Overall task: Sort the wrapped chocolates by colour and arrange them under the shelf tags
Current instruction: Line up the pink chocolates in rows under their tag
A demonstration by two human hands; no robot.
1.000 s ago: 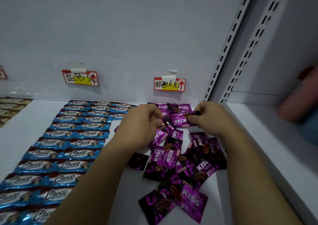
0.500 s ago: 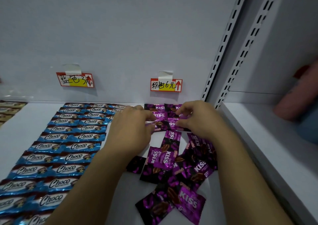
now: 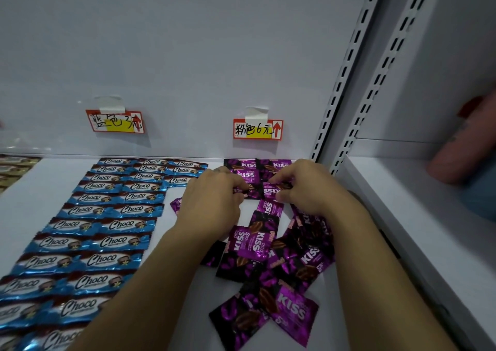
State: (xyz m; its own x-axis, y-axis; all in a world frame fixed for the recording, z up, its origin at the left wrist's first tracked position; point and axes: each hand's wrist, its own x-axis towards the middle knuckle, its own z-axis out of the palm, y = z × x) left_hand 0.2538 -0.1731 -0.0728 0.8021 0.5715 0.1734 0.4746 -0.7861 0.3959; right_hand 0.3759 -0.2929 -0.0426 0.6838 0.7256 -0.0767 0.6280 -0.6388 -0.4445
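Observation:
Blue Choco chocolates (image 3: pixel 107 224) lie in neat rows on the white shelf (image 3: pixel 166 216) under the blue tag (image 3: pixel 115 122). Under the pink tag (image 3: pixel 257 130), a few purple Kiss chocolates (image 3: pixel 247 166) are lined up against the back wall. My left hand (image 3: pixel 212 203) and my right hand (image 3: pixel 308 187) meet at the row just in front. My right hand pinches a purple chocolate (image 3: pixel 269 191) between finger and thumb. My left hand's curled fingertips pinch the edge of the neighbouring purple chocolate (image 3: pixel 252 193). A loose pile of purple chocolates (image 3: pixel 281 270) lies between my forearms.
Gold-wrapped chocolates (image 3: pixel 13 168) show at the far left edge. Two slotted uprights (image 3: pixel 346 68) close off this bay on the right, with a neighbouring white shelf (image 3: pixel 402 203) beyond. A blurred pink and blue shape (image 3: pixel 456 162) sits at the right edge.
The purple chocolate held up between both hands has come down onto the shelf in the row under the pink tag. Both hands have dropped onto it, and the view has shifted slightly.

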